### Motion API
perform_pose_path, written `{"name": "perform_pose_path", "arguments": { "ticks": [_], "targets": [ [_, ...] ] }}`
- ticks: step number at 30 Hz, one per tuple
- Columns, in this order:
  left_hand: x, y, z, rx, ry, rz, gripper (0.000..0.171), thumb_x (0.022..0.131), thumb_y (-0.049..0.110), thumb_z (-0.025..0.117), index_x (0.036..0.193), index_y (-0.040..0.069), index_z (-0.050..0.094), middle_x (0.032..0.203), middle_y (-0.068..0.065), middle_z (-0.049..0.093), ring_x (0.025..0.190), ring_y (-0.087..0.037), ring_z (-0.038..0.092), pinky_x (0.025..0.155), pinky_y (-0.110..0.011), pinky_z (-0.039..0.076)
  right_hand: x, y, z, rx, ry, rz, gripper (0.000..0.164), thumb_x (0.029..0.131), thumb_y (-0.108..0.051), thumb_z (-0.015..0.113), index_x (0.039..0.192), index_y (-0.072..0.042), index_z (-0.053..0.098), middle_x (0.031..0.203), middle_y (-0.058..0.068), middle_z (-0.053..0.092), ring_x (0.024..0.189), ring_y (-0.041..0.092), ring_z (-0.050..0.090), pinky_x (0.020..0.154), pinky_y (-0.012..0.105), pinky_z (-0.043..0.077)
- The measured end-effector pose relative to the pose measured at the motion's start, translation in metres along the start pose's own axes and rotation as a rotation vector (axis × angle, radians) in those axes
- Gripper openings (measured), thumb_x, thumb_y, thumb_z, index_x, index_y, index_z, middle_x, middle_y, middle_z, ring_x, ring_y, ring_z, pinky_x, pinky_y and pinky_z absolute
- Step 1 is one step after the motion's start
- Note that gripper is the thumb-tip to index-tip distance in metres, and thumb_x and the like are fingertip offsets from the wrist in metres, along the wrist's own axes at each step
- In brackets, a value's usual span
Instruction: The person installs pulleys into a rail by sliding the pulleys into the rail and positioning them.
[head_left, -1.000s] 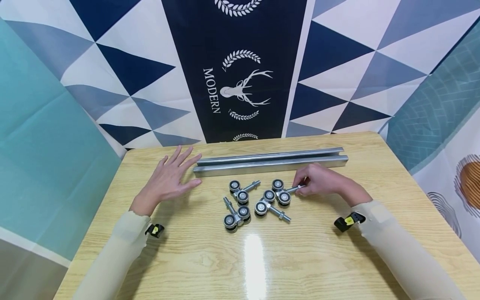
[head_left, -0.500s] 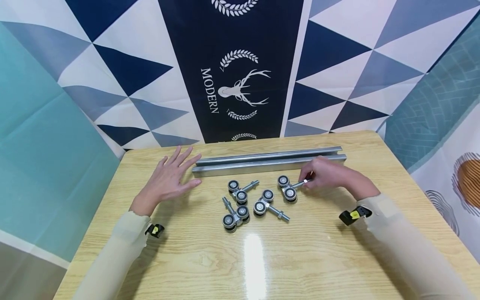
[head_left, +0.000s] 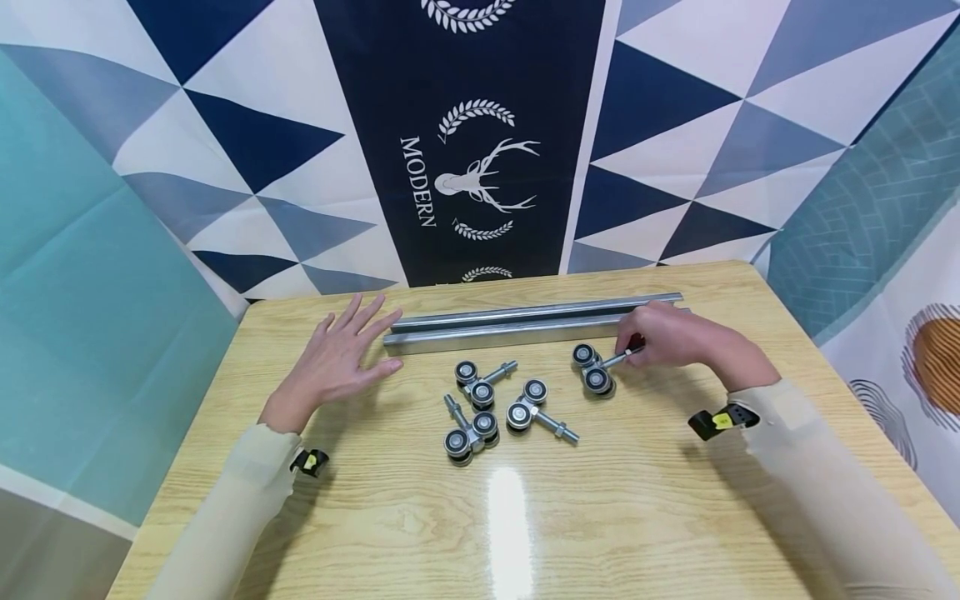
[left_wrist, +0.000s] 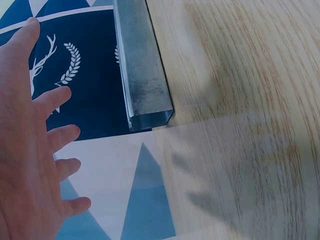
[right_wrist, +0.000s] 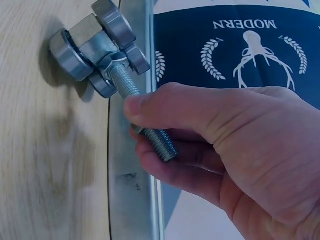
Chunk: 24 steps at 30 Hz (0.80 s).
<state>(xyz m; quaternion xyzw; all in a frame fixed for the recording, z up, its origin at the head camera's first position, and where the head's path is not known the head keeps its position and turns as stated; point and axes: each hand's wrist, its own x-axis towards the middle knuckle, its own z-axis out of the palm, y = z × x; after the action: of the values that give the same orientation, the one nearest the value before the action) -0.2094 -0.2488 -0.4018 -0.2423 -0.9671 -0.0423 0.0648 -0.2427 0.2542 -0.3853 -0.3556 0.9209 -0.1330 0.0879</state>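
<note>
Right hand (head_left: pixel 675 335) pinches roller trolley (right_wrist: pixel 97 47) by threaded stem (right_wrist: pixel 123 81), likely keeping wheels (right_wrist: pixel 69 56) free; C-channel rail (head_left: pixel 495 337) lies beside left hand (head_left: pixel 334 360), spread, empty.

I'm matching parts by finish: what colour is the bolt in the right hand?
The bolt is silvery grey, showing best in the right wrist view.
</note>
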Motion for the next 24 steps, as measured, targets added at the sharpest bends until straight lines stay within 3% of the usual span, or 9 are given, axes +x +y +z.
{"name": "perform_pose_path", "arguments": {
  "ticks": [24],
  "targets": [
    [-0.001,0.002,-0.002,-0.007,-0.007,-0.006,0.077,0.092,0.068,0.049,0.158,0.035,0.028,0.168,-0.007,0.022,0.153,-0.039,0.014,0.111,-0.075,0.024,-0.004,-0.005,-0.014,-0.073,-0.011,0.032,0.015,0.074,-0.005,0.078,0.083,-0.016,0.079,0.086,0.001,0.074,0.069,0.008,0.059,0.062,0.032,0.051]
  ]
}}
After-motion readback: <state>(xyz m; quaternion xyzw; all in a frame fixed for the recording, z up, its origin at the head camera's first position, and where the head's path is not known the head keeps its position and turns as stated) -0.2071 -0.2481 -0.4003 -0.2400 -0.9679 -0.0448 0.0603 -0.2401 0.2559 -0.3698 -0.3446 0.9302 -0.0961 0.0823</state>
